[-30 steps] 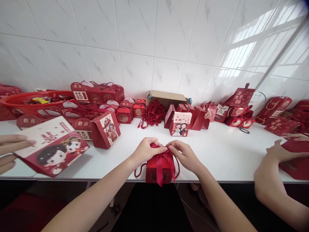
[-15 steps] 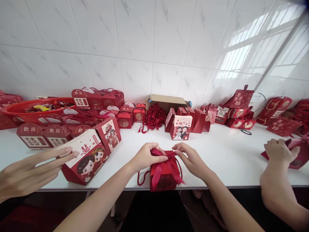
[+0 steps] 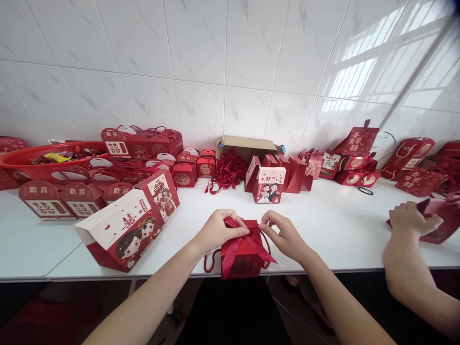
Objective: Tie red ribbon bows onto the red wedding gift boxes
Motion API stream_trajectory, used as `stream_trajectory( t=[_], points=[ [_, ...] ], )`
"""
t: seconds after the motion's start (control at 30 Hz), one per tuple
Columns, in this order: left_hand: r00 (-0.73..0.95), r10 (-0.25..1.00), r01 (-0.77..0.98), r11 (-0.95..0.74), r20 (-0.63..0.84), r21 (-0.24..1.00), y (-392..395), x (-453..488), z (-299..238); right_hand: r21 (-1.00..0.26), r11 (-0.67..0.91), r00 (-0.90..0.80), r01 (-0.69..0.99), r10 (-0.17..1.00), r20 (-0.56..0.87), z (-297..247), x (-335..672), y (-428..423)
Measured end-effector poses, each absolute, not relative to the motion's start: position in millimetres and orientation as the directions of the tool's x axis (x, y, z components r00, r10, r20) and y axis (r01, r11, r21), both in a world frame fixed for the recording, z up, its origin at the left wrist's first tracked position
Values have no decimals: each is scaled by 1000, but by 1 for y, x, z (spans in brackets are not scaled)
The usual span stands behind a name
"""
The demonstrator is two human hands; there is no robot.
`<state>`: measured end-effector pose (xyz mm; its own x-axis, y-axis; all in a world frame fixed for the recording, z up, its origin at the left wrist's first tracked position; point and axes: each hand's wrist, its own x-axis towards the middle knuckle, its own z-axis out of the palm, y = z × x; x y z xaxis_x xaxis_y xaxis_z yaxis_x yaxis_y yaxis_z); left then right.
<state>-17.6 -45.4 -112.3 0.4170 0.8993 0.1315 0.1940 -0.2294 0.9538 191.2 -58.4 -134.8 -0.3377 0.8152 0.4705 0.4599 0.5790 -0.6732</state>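
A small red gift box [image 3: 244, 268] stands at the table's front edge before me, with a red ribbon [image 3: 234, 251] tied in a bow on top. My left hand [image 3: 223, 229] pinches the ribbon's left loop between thumb and fingers. On the other side, my right hand [image 3: 282, 235] has thumb and forefinger closed on the ribbon near the box's right top edge. Two ribbon tails hang over the front of the box. A dark red cord handle [image 3: 212, 262] loops out at the left side, and part of it also shows at the right.
A large white-and-red box [image 3: 125, 230] lies tilted at the left, before rows of gift boxes [image 3: 82, 203]. A red basin [image 3: 21, 165] holds sweets. Behind are a ribbon pile [image 3: 230, 170] and a couple-print box [image 3: 269, 187]. Another person's hand [image 3: 409, 220] touches a pink-red box [image 3: 443, 223].
Another person's hand at the left has left the large tilted box and gone out of view. My hands keep their hold on the ribbon, barely moving. The view has tipped slightly downward.
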Motion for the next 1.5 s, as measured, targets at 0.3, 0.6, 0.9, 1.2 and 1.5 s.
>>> stream_trajectory(
  t=[0.3,0.6,0.9,1.2,1.5],
  points=[
    [413,900,252,-262,141,932,-43,-19,-108,-782,478,-303,401,874,379,-137,191,-58],
    [346,931,189,-188,114,964,-43,-15,-114,-775,481,-326,411,871,368,-137,193,-59],
    [386,909,202,-250,158,947,-42,-15,-117,-718,503,-245,482,864,440,-131,197,-58],
    [380,910,224,-265,166,938,-48,-16,-114,-803,552,-315,226,821,476,-167,207,-64],
    [329,850,59,-454,412,889,-60,-14,-116,-861,442,-369,251,866,337,-179,206,-96]
  ],
)
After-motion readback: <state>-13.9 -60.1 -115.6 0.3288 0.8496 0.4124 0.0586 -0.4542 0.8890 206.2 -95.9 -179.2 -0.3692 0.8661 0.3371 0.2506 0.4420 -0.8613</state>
